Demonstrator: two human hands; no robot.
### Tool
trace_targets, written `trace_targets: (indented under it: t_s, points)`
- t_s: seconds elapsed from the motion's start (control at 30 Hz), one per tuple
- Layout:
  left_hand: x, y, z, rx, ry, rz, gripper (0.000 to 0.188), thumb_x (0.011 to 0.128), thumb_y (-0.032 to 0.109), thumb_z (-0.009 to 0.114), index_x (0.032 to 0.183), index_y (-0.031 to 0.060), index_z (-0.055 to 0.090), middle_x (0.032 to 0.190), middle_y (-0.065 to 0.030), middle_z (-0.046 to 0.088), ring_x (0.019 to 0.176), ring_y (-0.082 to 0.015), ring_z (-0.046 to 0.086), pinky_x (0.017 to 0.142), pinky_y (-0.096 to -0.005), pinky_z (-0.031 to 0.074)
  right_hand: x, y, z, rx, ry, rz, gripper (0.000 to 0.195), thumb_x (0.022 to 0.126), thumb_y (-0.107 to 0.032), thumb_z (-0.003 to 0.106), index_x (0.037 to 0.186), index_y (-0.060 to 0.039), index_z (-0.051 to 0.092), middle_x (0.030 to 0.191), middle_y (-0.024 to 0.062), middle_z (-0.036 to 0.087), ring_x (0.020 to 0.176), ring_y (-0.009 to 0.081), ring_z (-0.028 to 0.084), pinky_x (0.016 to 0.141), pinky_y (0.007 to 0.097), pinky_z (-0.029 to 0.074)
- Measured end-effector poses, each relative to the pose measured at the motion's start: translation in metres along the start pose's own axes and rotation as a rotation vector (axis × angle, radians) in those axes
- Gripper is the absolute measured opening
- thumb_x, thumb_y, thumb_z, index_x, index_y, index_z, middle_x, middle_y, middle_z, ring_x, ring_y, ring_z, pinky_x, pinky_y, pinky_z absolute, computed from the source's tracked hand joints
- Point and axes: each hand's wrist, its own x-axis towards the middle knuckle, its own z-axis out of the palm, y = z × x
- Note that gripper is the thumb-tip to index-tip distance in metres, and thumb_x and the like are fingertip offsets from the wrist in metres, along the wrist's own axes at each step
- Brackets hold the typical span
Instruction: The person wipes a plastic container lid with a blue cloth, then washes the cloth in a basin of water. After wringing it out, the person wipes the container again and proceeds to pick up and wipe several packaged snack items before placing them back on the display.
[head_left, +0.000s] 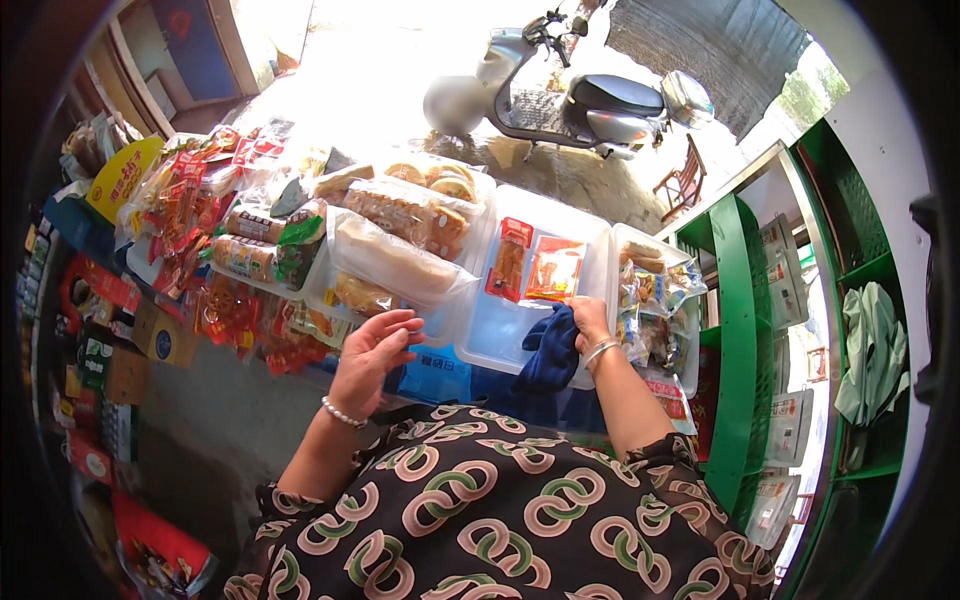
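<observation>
My right hand grips a dark blue cloth over the near right part of a translucent plastic bin. Two snack packets lie in that bin: a long red-edged one and a wider red and orange one. My left hand is raised with fingers apart and holds nothing. It is close to the near edge of the neighbouring bin, where a large flat bread in a clear bag lies over other packaged bread.
Wrapped rolls and piled red snack packets are on the left. Another bin of small packets stands at right, beside a green shelf. Beyond the bins is a parked scooter and a wooden chair.
</observation>
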Motion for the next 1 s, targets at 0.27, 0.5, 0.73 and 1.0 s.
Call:
trace_targets:
  t_s: [0.27, 0.5, 0.73, 1.0]
  points:
    - [-0.021, -0.005, -0.035, -0.076, 0.152, 0.036, 0.026, 0.086, 0.012, 0.049, 0.111, 0.0035, 0.049, 0.105, -0.0105, 0.058, 0.092, -0.0174, 0.057, 0.077, -0.0284, 0.046, 0.022, 0.008, 0.001, -0.284, 0.036, 0.090, 0.006, 0.066, -0.003, 0.058, 0.066, 0.0030, 0.058, 0.061, 0.0065, 0.055, 0.054, 0.0138, 0.049, 0.046, 0.0334, 0.039]
    - [-0.021, -0.008, -0.036, -0.067, 0.175, -0.025, 0.026, 0.085, 0.015, 0.052, 0.108, 0.0040, 0.052, 0.103, -0.0079, 0.059, 0.091, -0.0145, 0.057, 0.076, -0.0270, 0.045, 0.036, 0.014, -0.010, -0.257, -0.086, 0.090, 0.016, 0.069, -0.014, 0.061, 0.062, -0.0006, 0.057, 0.053, 0.0051, 0.050, 0.049, 0.0118, 0.044, 0.041, 0.0336, 0.034]
    - [-0.027, 0.001, -0.067, -0.126, 0.299, 0.092, 0.022, 0.086, 0.010, 0.048, 0.106, 0.0036, 0.052, 0.098, -0.0076, 0.060, 0.088, -0.0146, 0.058, 0.074, -0.0272, 0.047, 0.025, 0.009, -0.016, -0.217, 0.020, -0.050, 0.011, 0.074, -0.011, 0.058, 0.075, 0.0005, 0.058, 0.067, 0.0017, 0.053, 0.059, 0.0114, 0.047, 0.052, 0.0278, 0.038]
    - [-0.043, 0.004, -0.158, -0.186, 0.948, 0.303, 0.011, 0.082, 0.009, 0.054, 0.092, 0.0071, 0.057, 0.081, -0.0025, 0.061, 0.065, -0.0092, 0.058, 0.055, -0.0212, 0.047, -0.025, -0.028, -0.012, 0.118, -0.049, 0.147, 0.011, 0.078, -0.010, 0.053, 0.079, 0.0002, 0.057, 0.071, 0.0078, 0.058, 0.063, 0.0181, 0.056, 0.060, 0.0290, 0.048]
